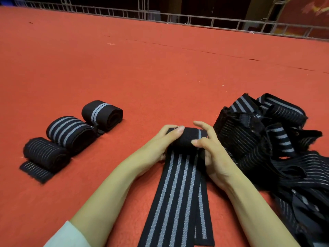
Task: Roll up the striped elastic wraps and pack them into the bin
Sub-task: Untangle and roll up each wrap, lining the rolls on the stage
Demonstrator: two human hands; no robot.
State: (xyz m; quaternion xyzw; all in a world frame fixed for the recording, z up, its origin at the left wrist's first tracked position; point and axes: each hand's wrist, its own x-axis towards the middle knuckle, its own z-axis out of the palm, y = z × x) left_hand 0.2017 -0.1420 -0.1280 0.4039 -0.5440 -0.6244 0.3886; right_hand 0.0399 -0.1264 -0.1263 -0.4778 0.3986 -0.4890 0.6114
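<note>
Fingers (179,130) gripping anything?

Yes: the left hand (160,141) and right hand (213,157) each curl round one end of a half-rolled wrap (185,139), thumbs against it.

Where does it lie?

On the red bench (142,77), tail running back between the wrists. Three rolls (69,131) sit well left; a loose heap (267,139) just right.

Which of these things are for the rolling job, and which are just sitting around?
For the job: wrap being rolled, gripped by left hand and right hand; three finished rolls; pile of loose wraps.
Just there: red mat; metal railing. The bin is not in view.
</note>
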